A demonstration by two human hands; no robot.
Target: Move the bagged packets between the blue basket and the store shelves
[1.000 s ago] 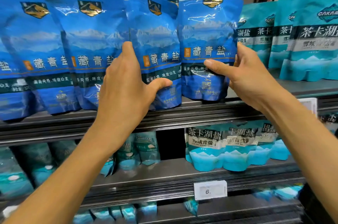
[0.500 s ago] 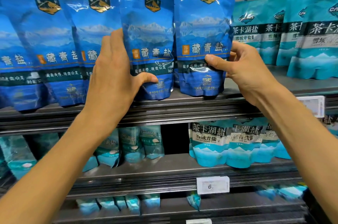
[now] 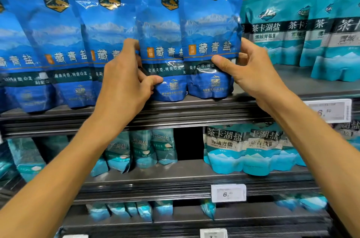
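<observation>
Both hands [image 3: 124, 86] [image 3: 251, 70] reach up, each gripping a blue packet [image 3: 159, 43] [image 3: 210, 33].

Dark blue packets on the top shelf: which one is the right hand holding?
The rightmost dark blue packet, beside the teal packets; the right hand pinches it.

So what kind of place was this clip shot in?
Almost certainly a shop aisle, likely a supermarket. Tiered metal shelves carry rows of identical blue salt packets and teal ones, and price tags are clipped to the shelf edges. Both hands, left and right, grip packets on the top tier.
</observation>
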